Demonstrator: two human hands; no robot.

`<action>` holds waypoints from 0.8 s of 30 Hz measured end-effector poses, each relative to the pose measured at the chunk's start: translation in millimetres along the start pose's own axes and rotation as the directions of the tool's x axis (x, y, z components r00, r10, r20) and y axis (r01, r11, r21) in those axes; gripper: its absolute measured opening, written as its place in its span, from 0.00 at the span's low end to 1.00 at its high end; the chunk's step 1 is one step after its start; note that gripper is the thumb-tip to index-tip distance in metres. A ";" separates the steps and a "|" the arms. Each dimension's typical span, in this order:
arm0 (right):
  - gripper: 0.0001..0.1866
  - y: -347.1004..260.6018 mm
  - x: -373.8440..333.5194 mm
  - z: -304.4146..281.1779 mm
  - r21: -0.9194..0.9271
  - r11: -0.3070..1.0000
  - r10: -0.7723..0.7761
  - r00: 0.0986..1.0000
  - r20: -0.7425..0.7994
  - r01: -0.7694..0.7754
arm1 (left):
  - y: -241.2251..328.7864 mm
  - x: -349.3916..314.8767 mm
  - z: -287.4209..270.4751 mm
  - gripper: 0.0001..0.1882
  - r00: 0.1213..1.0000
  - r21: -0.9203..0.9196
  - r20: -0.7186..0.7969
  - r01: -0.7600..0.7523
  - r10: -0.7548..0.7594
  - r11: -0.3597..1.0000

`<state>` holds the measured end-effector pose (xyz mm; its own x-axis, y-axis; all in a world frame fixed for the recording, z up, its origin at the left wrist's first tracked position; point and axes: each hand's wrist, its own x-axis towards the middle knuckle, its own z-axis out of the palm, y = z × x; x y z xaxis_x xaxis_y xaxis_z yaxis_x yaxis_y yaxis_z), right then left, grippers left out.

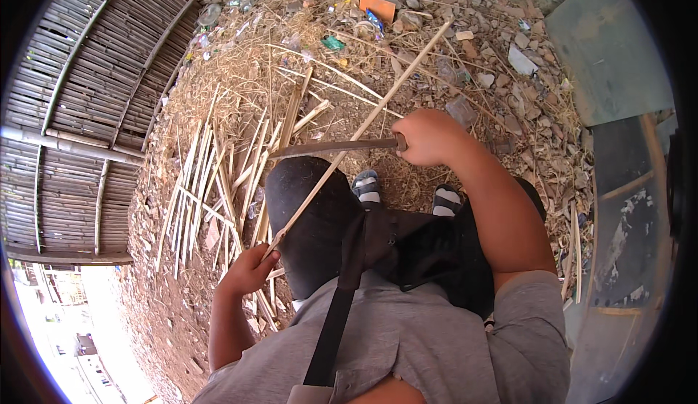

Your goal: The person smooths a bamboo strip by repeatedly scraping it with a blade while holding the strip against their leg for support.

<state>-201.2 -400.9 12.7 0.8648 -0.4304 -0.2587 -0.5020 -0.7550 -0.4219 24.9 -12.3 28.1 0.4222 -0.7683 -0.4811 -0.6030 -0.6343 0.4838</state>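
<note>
My left hand (246, 272) is closed around the lower end of a long, pale bamboo strip (309, 198). The strip slants up and away to the right, past my bent knee in dark trousers (302, 186). In my right hand (430, 136) is the handle of a machete (309, 149), its long dark blade pointing left. Blade and strip cross above the knee; whether they press together I cannot tell. Beside my left leg, many split bamboo strips (195, 193) lie in a loose pile on the ground.
Dry shavings (225, 70) and broken stones (509, 99) cover the ground, with bits of plastic litter and an orange piece (377, 7) at the back. A bamboo slat wall (80, 55) stands left, grey panels (618, 48) right. My sandalled feet (367, 187) are below.
</note>
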 end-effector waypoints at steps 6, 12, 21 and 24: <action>0.21 62.4 17.7 -0.6 0.174 0.970 0.192 0.971 -0.143 -0.167 | 7.5 -0.5 -4.0 0.19 0.999 0.009 0.019 0.036 -0.036 0.999; 0.22 35.4 16.1 2.0 0.155 0.952 0.283 0.953 -0.110 -0.265 | 7.9 -1.1 -7.4 0.18 0.997 0.079 0.022 0.073 -0.075 0.994; 0.34 85.2 6.8 -16.7 0.423 0.813 0.463 0.885 -0.054 -0.399 | -3.4 7.0 -5.4 0.16 0.989 -0.106 0.117 0.107 -0.095 0.989; 0.34 78.2 -0.2 -15.6 0.234 0.915 0.370 0.915 -0.161 -0.329 | 2.3 7.1 -8.0 0.16 0.984 -0.087 0.120 0.146 -0.135 0.985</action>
<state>-240.4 -467.6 -6.7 0.6076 -0.7528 -0.2533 -0.7472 -0.4335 -0.5038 31.9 -19.9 31.6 0.4154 -0.6597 -0.6263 -0.4739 -0.7446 0.4700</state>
